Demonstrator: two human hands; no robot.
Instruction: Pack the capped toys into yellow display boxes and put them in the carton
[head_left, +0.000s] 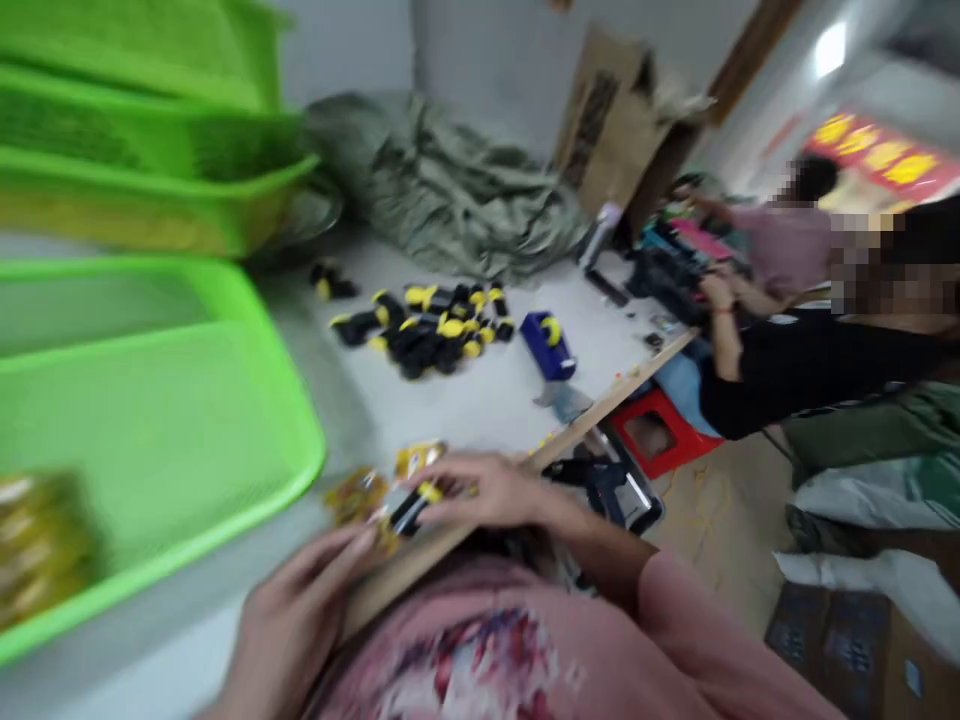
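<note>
My right hand grips a small black-and-yellow cylindrical piece at the table's near edge. At its other end, the fingertips of my left hand close on what looks like a small clear plastic bag; motion blur hides the exact contact. Just behind my hands lie yellow-printed packets. Farther back is a loose pile of similar black-and-yellow pieces. To the right of that pile stands a dark blue box with a yellow curved part on it.
A bright green tray on the left holds yellow packets. Green baskets are stacked behind it. Crumpled grey-green cloth and a cardboard box line the wall. A black glue gun sits below the table edge. Co-workers sit at right.
</note>
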